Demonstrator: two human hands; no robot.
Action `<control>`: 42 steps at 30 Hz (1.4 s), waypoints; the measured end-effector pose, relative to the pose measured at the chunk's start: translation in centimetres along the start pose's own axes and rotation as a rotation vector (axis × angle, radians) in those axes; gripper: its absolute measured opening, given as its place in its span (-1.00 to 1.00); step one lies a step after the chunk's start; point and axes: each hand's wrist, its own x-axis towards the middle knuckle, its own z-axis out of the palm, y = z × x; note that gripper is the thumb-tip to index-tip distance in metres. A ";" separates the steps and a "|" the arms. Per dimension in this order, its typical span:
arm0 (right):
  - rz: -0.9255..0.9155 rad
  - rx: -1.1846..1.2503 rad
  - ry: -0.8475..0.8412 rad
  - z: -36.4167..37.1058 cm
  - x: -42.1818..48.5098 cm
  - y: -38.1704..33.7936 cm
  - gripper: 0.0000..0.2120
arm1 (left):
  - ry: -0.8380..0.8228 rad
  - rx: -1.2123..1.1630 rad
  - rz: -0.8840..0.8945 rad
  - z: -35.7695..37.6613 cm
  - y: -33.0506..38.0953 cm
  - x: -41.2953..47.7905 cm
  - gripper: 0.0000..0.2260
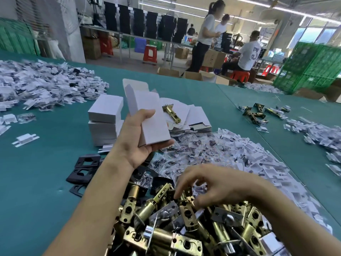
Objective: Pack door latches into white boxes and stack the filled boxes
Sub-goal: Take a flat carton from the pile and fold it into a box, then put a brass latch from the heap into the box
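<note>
The green surface [55, 182] ran wide in front of me. Nearest my body lay the heap of brass latches [166, 231], tangled over one another, and beyond it a drift of small bagged parts [230, 150]. To the left stood the stack of filled boxes [105, 119], closed and squared up.

My left hand [136, 141] held an open white box [149, 117] upright above the surface, fingers and thumb wrapped round its lower end, flap lifted at the far end. My right hand [208, 187] was down on the heap, fingers curled over one latch [186, 202] with the thumb on its other side. I couldn't tell whether they had clamped yet.

I judged the tangle the main risk: a snagged plate could drag a neighbour up and spill it. Squeezing the thin box might also buckle its mouth.

The boxes were plain, and I could read no writing anywhere.
</note>
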 end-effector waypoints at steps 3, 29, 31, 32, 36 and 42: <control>-0.022 0.088 -0.113 0.3 -1.1 0.0 -0.58 | 0.001 0.060 0.074 -0.1 -0.2 0.2 -0.55; -0.365 0.530 1.315 -5.3 -1.2 -0.4 -0.83 | -0.244 0.588 0.262 -1.3 -2.7 0.6 -0.52; -0.426 0.392 1.353 -5.9 -1.4 -1.1 -0.79 | -0.227 0.597 0.276 -1.4 -2.6 0.7 -0.53; -0.451 0.357 1.373 -6.1 -1.5 -1.3 -0.78 | -0.225 0.608 0.275 -1.5 -2.6 0.8 -0.53; -0.499 0.284 1.317 -6.6 -1.7 -2.4 -0.76 | -0.283 0.616 0.274 -1.0 -2.9 0.5 -0.59; -0.235 0.022 1.201 -7.4 0.1 -3.7 -0.81 | -0.286 0.608 0.272 -0.8 -3.6 0.5 -0.60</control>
